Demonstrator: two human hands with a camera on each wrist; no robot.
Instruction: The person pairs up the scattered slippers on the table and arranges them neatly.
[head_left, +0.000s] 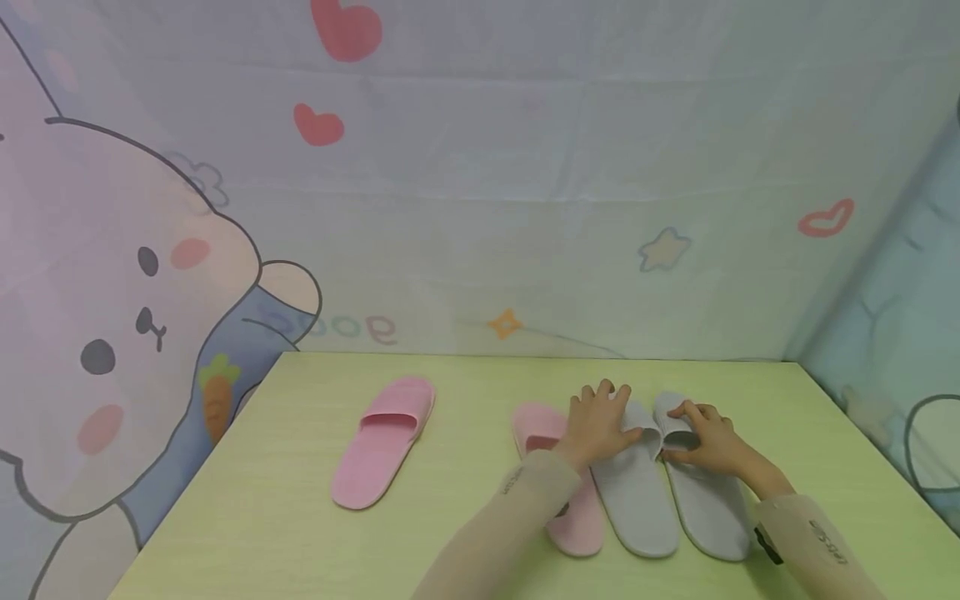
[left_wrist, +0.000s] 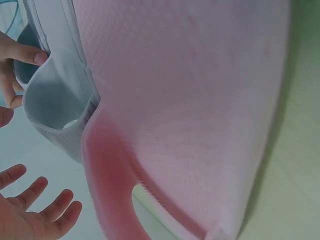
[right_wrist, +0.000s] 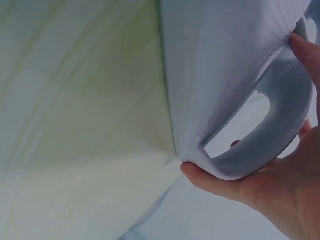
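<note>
Two grey slippers lie side by side on the right of the table, toes pointing away. On the right grey slipper (head_left: 708, 508), my right hand (head_left: 708, 437) grips the upper from both sides, thumb and fingers on its edges (right_wrist: 250, 160). My left hand (head_left: 600, 425) is over the upper of the left grey slipper (head_left: 637, 500), fingers spread. Seen from the left wrist, the left hand's fingers (left_wrist: 42, 210) are apart from the slippers and hold nothing. Just left of the grey pair lies a pink slipper (head_left: 577, 525), partly hidden by my left forearm.
Another pink slipper (head_left: 375, 458) lies alone on the table's left half, tilted slightly. The pale yellow-green table (head_left: 247, 533) ends at a printed cloth backdrop (head_left: 480, 167), with a second cloth (head_left: 922, 317) along the right side.
</note>
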